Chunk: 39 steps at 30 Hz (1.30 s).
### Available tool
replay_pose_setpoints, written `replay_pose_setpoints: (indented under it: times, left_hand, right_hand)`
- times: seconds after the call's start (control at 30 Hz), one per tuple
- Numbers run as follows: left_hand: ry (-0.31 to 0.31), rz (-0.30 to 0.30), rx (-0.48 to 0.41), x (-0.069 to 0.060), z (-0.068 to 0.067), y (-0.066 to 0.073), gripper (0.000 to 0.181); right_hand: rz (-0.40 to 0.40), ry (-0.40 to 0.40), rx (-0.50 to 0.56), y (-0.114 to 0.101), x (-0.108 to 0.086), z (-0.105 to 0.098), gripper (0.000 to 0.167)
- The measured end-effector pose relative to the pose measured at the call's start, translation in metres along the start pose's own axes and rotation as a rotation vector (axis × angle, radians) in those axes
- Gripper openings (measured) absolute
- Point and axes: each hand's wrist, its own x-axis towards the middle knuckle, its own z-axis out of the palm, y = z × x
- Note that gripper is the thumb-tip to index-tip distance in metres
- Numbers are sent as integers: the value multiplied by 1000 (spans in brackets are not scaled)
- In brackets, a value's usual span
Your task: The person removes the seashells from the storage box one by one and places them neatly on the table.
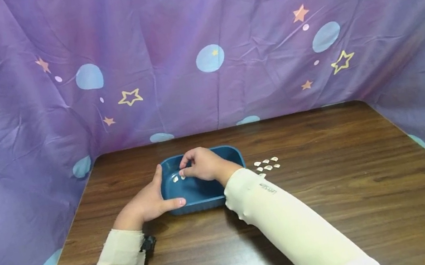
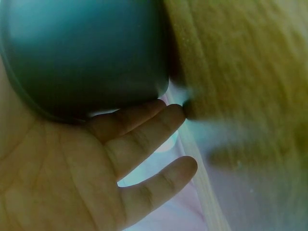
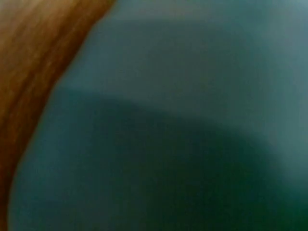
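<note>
A blue rectangular plastic basin (image 1: 202, 205) sits on the table. My left hand (image 1: 150, 201) braces its near left corner, thumb along the front and straight fingers (image 2: 144, 139) against the outer wall. My right hand (image 1: 205, 165) reaches over the right side into the basin. Its thumb and forefinger pinch a small white shell (image 1: 183, 177) low inside, partly hidden by the fingertips. Beside it, another white shell (image 1: 175, 179) lies on the basin floor. The right wrist view shows only blurred blue basin wall (image 3: 192, 62) and some skin.
Several small white shells (image 1: 267, 167) lie in rows on the wooden table (image 1: 347, 176), right of the basin; the right sleeve partly covers the nearest ones. A purple curtain (image 1: 263, 88) with stars and blue blobs hangs behind and along both sides of the table.
</note>
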Motion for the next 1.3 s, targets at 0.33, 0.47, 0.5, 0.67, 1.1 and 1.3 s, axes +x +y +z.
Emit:
replay_pose_setpoints:
  times: [0.33,0.47,0.5,0.67,1.1,1.3]
  left_hand:
    - [-20,-27,2,-3,-2,3,134]
    - [-17,-27,16,-3,-2,3,135]
    - [-16,-27,18,-3,-2,3,135]
    - [-10,-30,33,-2,-1,3,134]
    - [-19,-48,26,-2,-2,3,134]
    - [-19,-51,14,-3,-2,4,134]
  right_hand:
    - [70,-85,-74,4,-1,9,10]
    - [104,-135,-111,6,0,11,16]
    - [118,-150,-116,6,0,11,19]
    - [171,-208,-134,6,-1,12,33]
    - [171,-241,-179,4,0,12,30]
    - [154,-209,-189,7,0,13,10]
